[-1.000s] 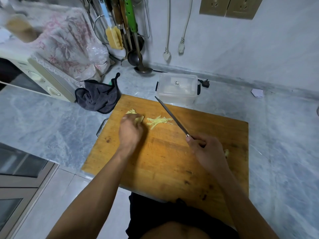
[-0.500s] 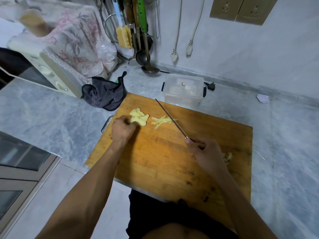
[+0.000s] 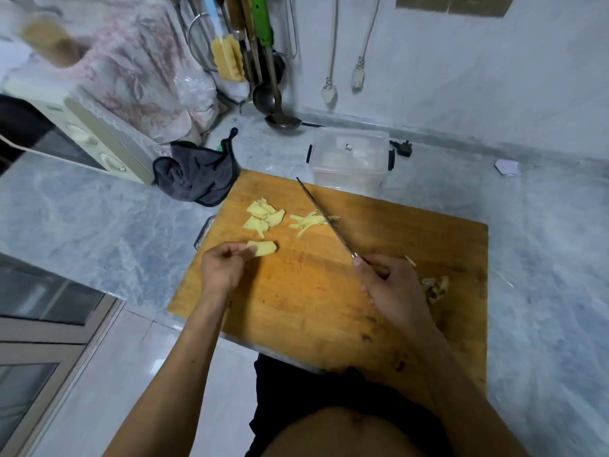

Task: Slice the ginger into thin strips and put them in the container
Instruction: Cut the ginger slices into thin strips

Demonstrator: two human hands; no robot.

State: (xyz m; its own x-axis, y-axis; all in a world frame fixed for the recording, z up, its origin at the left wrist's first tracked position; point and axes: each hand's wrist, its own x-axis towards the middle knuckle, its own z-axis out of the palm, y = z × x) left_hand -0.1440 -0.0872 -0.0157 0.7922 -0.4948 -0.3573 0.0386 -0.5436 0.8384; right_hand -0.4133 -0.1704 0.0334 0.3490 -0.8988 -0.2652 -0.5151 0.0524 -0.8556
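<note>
Pale yellow ginger lies in three lots on the board (image 3: 296,308). One slice (image 3: 263,248) is pinched at its near end by my left hand (image 3: 224,268), toward the board's left edge. The other slices (image 3: 263,216) sit in a loose heap just beyond it, and the cut strips (image 3: 309,222) are right of that heap, under the knife (image 3: 324,219). My right hand (image 3: 392,288) is curled round the handle, the blade pointing toward the container (image 3: 351,159) just past the board's far edge.

I judge the slices light, thin, damp and a bit slick, brittle enough to snap. I would hold each flat with fingertips on top, well back from the edge. Brown scraps (image 3: 435,286) lie by the board's right side.
</note>
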